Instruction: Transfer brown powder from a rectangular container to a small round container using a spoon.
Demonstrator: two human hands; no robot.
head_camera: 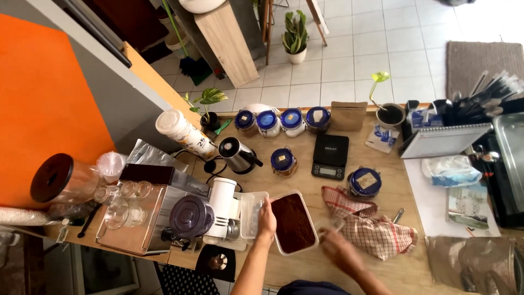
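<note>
A rectangular clear tub filled with dark brown ground coffee sits on the wooden counter near its front edge. My left hand grips the tub's left rim. My right hand is just right of the tub, blurred, its fingers pinched on a small pale utensil, possibly a spoon, that points toward the tub. A red-and-white checked cloth lies crumpled beside my right hand. The tub's clear lid rests to the left of my left hand.
A white coffee grinder and espresso machine stand left. A black digital scale, blue-lidded jars, a small kettle, a spiral notebook and a grey foil bag crowd the counter.
</note>
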